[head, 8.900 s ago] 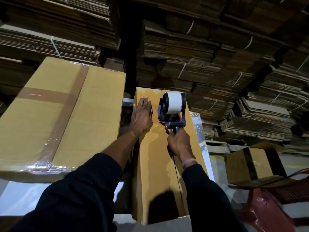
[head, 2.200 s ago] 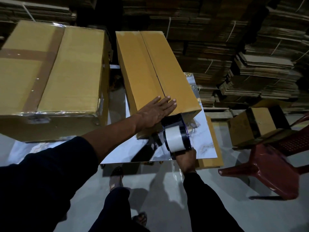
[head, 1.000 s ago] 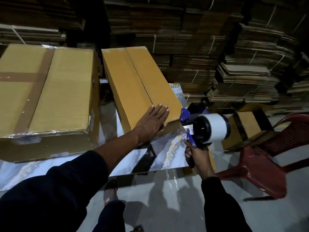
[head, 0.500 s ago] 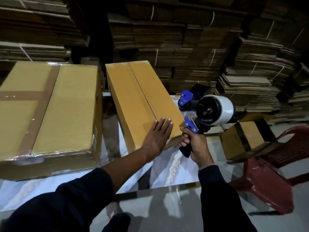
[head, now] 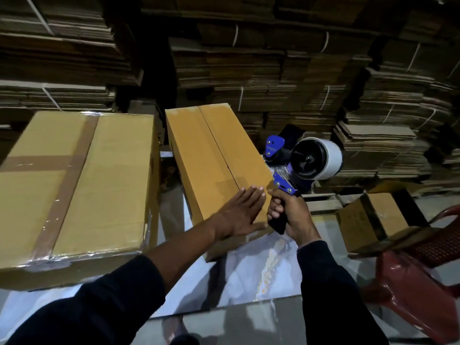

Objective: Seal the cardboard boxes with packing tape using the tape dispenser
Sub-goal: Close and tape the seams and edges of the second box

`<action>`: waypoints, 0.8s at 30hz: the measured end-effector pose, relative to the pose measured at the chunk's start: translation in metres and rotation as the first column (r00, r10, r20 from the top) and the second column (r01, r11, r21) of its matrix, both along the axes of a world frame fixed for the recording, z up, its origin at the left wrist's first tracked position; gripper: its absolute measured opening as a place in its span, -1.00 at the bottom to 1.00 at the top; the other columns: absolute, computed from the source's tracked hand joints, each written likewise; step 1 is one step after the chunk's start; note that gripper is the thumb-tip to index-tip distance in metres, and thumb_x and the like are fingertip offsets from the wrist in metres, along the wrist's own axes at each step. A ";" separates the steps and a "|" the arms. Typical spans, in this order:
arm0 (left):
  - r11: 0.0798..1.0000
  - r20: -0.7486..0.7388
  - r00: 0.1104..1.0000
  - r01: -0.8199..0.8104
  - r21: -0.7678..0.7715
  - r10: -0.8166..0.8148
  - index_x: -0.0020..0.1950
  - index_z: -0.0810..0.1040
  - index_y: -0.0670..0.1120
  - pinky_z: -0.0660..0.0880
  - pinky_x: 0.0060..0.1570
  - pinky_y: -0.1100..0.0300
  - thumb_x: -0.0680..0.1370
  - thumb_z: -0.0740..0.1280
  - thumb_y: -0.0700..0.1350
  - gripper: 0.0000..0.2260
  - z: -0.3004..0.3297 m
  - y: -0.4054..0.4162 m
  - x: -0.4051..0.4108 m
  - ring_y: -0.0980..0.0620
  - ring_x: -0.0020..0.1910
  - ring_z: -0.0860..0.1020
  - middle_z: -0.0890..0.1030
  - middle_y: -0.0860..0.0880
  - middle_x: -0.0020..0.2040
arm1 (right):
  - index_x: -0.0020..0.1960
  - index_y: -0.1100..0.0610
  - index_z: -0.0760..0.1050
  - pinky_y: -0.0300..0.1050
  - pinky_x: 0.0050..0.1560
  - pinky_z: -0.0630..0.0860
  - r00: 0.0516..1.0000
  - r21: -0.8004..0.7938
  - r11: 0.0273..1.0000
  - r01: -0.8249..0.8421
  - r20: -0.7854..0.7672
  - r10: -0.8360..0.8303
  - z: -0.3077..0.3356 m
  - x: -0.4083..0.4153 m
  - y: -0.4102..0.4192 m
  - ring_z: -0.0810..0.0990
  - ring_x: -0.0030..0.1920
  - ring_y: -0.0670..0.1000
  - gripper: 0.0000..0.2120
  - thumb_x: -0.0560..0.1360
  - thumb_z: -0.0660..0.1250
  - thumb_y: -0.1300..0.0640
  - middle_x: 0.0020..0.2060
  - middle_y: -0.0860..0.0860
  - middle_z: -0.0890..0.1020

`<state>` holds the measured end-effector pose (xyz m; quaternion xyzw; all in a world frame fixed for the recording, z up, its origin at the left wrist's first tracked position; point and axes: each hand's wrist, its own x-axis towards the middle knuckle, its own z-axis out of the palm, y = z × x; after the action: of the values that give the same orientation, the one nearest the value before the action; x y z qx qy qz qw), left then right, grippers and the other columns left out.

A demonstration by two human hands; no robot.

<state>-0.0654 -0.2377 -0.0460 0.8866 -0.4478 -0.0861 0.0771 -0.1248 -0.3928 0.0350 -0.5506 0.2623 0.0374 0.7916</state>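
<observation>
1. My left hand (head: 240,212) lies flat, fingers straight and together, pressing on the near end of the narrow box (head: 216,165), right beside its centre seam; it grips nothing
2. My right hand (head: 290,215) is curled tight round the black handle of the tape dispenser (head: 302,165), which I hold up in the air just off the box's near right corner, roll to the right, blue blade end towards the box
3. The narrow box stands on the pale table (head: 261,275), next to the big taped box (head: 74,185), which already carries a cross of tape
4. I judge the narrow box light and a bit springy: corrugated flaps give under a palm, so I keep my weight near the seam where the two flaps meet
5. The dispenser looks rigid and top-heavy with that full white roll, so the handle is the only sensible grip, well clear of the toothed blade
6. The tape will be sticky and thin; it will wrinkle if I let it slacken
</observation>
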 end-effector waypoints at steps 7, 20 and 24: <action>0.967 0.097 0.963 -0.254 0.023 0.251 0.70 -0.19 -0.09 -0.23 0.63 -0.08 0.66 -0.19 0.38 -0.23 0.008 0.059 0.092 -0.04 0.67 -0.24 -0.21 -0.07 0.70 | -0.41 0.09 0.31 -0.03 -0.38 0.24 0.998 -0.054 0.999 -0.009 -0.069 0.006 -0.014 0.031 0.014 0.22 -0.55 0.07 -0.61 0.51 0.41 0.19 -0.55 0.03 0.23; 0.908 0.096 0.903 -0.418 -0.043 0.420 0.70 -0.15 -0.14 -0.18 0.63 -0.11 0.68 -0.23 0.33 -0.26 0.004 0.074 0.246 -0.08 0.68 -0.20 -0.15 -0.13 0.71 | -0.37 0.16 0.27 -0.09 -0.47 0.20 0.992 -0.056 0.998 0.041 -0.120 -0.048 -0.028 0.050 0.012 0.18 -0.59 0.03 -0.63 0.49 0.41 0.23 -0.54 0.06 0.16; 0.891 0.103 0.885 -0.450 -0.053 0.453 0.70 -0.11 -0.17 -0.17 0.64 -0.10 0.70 -0.20 0.30 -0.28 0.006 0.072 0.290 -0.09 0.69 -0.17 -0.11 -0.15 0.71 | -0.31 0.21 0.35 -0.14 -0.49 0.24 0.990 -0.139 0.990 -0.030 -0.142 0.010 -0.024 0.055 0.006 0.28 -0.59 0.03 -0.67 0.42 0.50 0.30 -0.54 0.09 0.27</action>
<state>0.2251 -0.1653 -0.0403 0.9687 -0.2340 -0.0095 0.0817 -0.0703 -0.3868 0.0106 -0.6035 0.3141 0.0655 0.7300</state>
